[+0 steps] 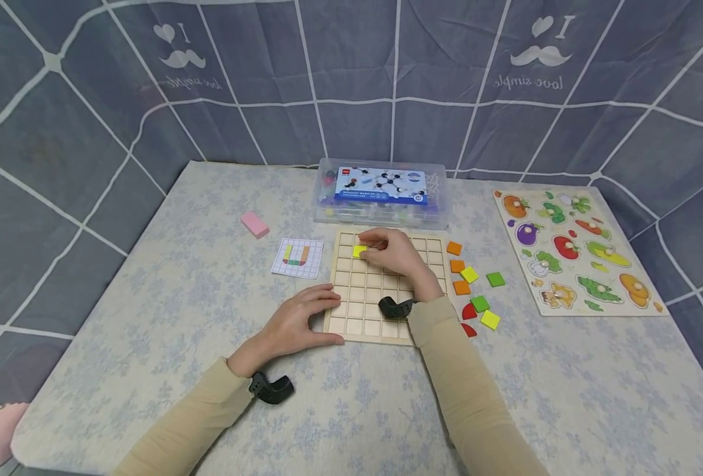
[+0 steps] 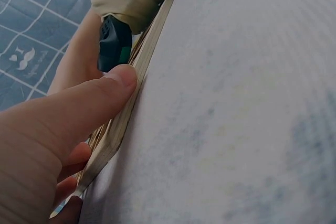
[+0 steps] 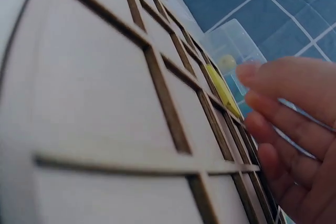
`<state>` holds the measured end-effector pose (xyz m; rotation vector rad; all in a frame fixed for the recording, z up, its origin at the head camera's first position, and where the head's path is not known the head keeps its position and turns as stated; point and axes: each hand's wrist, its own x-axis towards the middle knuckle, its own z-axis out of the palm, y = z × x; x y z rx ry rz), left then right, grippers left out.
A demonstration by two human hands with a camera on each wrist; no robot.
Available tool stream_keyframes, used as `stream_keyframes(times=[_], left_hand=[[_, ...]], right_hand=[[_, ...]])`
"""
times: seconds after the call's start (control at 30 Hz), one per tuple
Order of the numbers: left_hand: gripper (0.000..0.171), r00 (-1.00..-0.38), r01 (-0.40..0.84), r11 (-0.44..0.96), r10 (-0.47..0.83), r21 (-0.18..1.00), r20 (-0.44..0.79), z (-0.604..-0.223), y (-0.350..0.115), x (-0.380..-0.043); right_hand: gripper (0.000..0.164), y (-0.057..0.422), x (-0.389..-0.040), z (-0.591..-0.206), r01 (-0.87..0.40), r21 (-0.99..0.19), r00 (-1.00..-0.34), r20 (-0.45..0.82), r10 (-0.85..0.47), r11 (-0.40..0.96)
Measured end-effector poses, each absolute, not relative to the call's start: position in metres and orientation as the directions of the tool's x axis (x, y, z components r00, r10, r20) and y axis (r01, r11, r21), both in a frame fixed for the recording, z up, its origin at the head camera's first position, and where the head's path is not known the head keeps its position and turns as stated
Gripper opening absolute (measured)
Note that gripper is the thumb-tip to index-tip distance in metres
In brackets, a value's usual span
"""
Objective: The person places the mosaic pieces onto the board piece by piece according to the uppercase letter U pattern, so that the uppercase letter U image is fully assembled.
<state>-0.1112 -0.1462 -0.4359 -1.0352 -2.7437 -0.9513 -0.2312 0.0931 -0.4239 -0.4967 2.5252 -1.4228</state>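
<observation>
A wooden grid board (image 1: pixel 356 309) lies on the table. My left hand (image 1: pixel 294 322) rests against its near-left corner, fingers at the left side and thumb on the near edge. In the left wrist view, the left thumb (image 2: pixel 123 75) touches the board's rim (image 2: pixel 118 124). My right hand (image 1: pixel 394 252) is over the board's far-left part, beside a yellow square tile (image 1: pixel 359 251). In the right wrist view, that yellow tile (image 3: pixel 223 90) sits at a grid cell, with the bent right fingers (image 3: pixel 262 124) close by and a small gap visible.
A pattern card (image 1: pixel 297 258) and pink block (image 1: pixel 254 225) lie to the left. Several orange, yellow, green and red tiles (image 1: pixel 461 287) lie right of the board. Behind it stands a clear plastic kit box (image 1: pixel 381 215); a vegetable puzzle board (image 1: pixel 580 254) is at far right.
</observation>
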Motion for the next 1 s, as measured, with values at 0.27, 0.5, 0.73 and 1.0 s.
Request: stream_keyframes(times=[0.27,0.5,0.73,1.0], left_hand=[[0.065,-0.781,0.602,0.588,0.574,0.540,0.245,-0.436,-0.146,-0.110],[0.065,-0.784,0.598,0.587,0.569,0.546,0.247,-0.437,-0.146,-0.110],[0.065,-0.783,0.600,0.587,0.570,0.543,0.248,-0.437,-0.146,-0.110],[0.065,-0.786,0.596,0.595,0.570,0.540,0.239,-0.435,-0.146,-0.110]], right_hand=[[0.041,0.101,-0.229,-0.406,-0.175,-0.884,-0.927,-0.001,-0.375,0.433],[0.043,0.113,-0.229,-0.391,-0.218,-0.870,-0.918,0.029,-0.396,0.442],[0.042,0.144,-0.222,-0.373,-0.263,-0.854,-0.918,0.077,-0.390,0.450],[0.041,0.187,-0.207,-0.362,-0.249,-0.835,-0.955,0.125,-0.270,0.490]])
